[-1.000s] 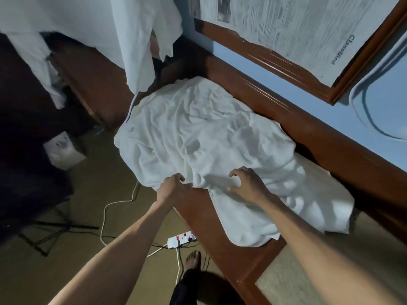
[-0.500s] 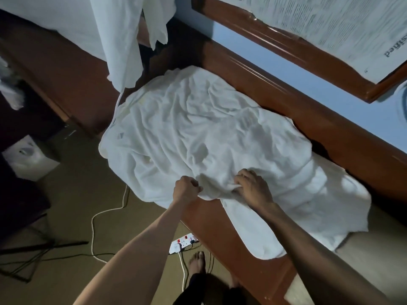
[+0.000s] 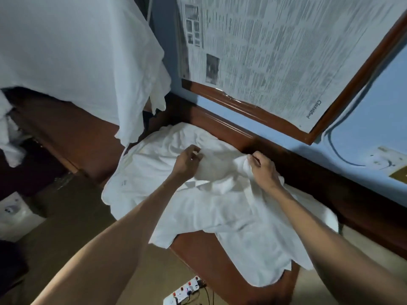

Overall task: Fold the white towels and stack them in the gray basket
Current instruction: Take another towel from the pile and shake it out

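Observation:
A large crumpled white towel point(image 3: 220, 208) lies spread over a brown wooden table point(image 3: 211, 254), with its near edge folded up toward the wall. My left hand point(image 3: 187, 160) pinches a fold of the towel near its far middle. My right hand point(image 3: 263, 168) grips a bunched edge of the same towel close to the wooden ledge. More white cloth point(image 3: 88, 62) hangs at the upper left. No gray basket is in view.
A wooden ledge point(image 3: 275, 150) runs along the blue wall behind the table. A newspaper-covered framed panel point(image 3: 275, 51) hangs above it. A white power strip point(image 3: 185, 293) with cables lies on the floor below. A white box point(image 3: 15, 214) sits at the left.
Both hands carried the towel's near edge away from me toward the wall, folding it over. The camera tilted up, so the hanging cloth and the newspaper fill more of the view.

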Demonstrator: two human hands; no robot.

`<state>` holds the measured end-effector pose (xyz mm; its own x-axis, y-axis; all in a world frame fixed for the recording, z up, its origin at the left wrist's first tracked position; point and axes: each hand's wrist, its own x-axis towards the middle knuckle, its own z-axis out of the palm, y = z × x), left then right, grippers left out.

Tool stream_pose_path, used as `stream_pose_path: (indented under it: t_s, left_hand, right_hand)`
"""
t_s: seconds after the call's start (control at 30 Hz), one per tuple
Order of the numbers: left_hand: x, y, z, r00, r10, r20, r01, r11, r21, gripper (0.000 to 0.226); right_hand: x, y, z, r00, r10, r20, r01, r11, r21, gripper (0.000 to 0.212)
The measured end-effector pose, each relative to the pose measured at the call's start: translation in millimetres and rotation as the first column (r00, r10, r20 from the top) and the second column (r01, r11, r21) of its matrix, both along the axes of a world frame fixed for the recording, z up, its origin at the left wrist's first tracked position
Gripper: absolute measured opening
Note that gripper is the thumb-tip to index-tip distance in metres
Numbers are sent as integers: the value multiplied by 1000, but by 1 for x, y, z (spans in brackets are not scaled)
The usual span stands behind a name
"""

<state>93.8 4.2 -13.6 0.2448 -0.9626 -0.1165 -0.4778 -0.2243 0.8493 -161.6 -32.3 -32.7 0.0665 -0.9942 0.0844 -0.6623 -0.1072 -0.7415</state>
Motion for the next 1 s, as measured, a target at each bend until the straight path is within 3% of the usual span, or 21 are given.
stream_pose_path:
  t_s: [0.17,0.33,0.47,0.67,1.0]
  left_hand:
    - [-34,-25,70,982,-182,54,186,979,-85,21]
    - [-92,-34,145,913,-403,59,406,890,-209,12]
    - [-144,-35,192,859,-511,26,497,820,-285,22]
    - [-242,-14,227,760,-648,-51,597,727,-341,14]
    - [-424,76,257,594,-789,-155,707,605,-367,18]
  right_hand:
    - [-34,0,72,990,-127,66,135,984,-119,41]
    - [-80,12,135,963,-230,140,256,942,-218,38]
    - [-123,31,185,916,-316,247,378,886,-269,44]
    - [-210,76,237,852,-389,349,502,795,-340,43]
    - [-371,193,267,781,-513,356,625,648,-436,45]
